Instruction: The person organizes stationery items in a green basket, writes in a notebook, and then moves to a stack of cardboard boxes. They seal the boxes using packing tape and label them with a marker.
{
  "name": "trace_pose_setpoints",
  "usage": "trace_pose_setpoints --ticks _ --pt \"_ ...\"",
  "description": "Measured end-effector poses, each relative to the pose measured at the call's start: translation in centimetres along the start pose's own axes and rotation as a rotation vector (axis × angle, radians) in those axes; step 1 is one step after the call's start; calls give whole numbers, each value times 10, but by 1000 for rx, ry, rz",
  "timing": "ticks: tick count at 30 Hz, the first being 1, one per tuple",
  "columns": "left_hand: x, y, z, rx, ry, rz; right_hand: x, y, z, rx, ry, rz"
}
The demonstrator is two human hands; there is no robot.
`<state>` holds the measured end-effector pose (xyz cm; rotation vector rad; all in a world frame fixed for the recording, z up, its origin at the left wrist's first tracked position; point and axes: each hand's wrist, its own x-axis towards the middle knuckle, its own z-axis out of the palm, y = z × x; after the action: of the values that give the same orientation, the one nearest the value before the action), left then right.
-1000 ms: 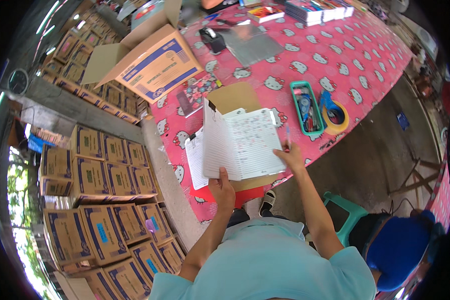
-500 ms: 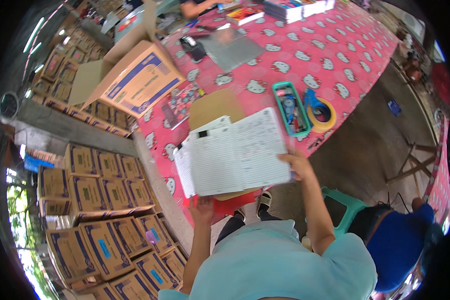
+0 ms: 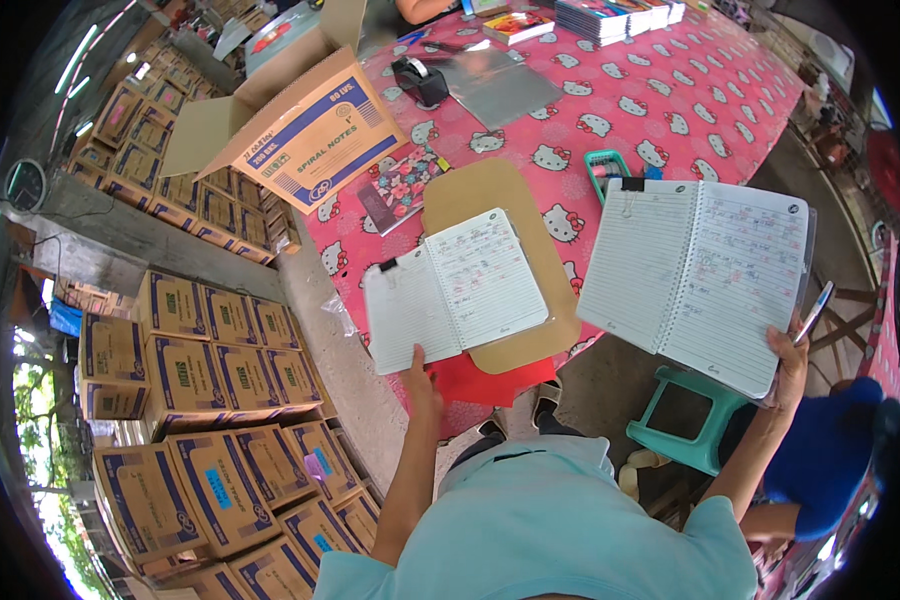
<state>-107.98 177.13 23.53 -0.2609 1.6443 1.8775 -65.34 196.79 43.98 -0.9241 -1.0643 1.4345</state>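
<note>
An open spiral notebook (image 3: 735,270) with lined pages, handwriting and a black clip is held out past the table's right edge. My right hand (image 3: 788,365) is closed on its lower right corner, with a white pen (image 3: 816,310) sticking up from the same hand. A second open spiral notebook (image 3: 490,270), also with a black clip, lies over a brown board (image 3: 560,330) near the table's front. My left hand (image 3: 423,385) grips that notebook's lower edge, thumb on the page. Something flat and red (image 3: 485,382) shows beneath the board.
An open carton (image 3: 320,135) stands on the pink patterned table (image 3: 650,105), beside a floral-covered notebook (image 3: 405,190) and a tape dispenser (image 3: 420,80). A green tray (image 3: 602,170) is partly hidden. A green stool (image 3: 685,420) stands at right; stacked cartons (image 3: 210,400) fill the left.
The two notebooks overlapped before and are now apart. My right hand has carried one rightward, covering much of the green tray and the tape roll. The other stays at my left hand.
</note>
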Motion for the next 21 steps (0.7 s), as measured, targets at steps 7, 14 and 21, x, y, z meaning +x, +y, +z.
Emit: trace_pose_setpoints --ticks 7,14,21 --pt "4 49 -25 -70 -363 176 -52 -16 53 64 5 -30" --pt "11 50 -30 -172 -524 145 -40 47 127 113 -157 229" --pt "34 32 -34 265 -621 230 29 137 143 -100 -380 404"
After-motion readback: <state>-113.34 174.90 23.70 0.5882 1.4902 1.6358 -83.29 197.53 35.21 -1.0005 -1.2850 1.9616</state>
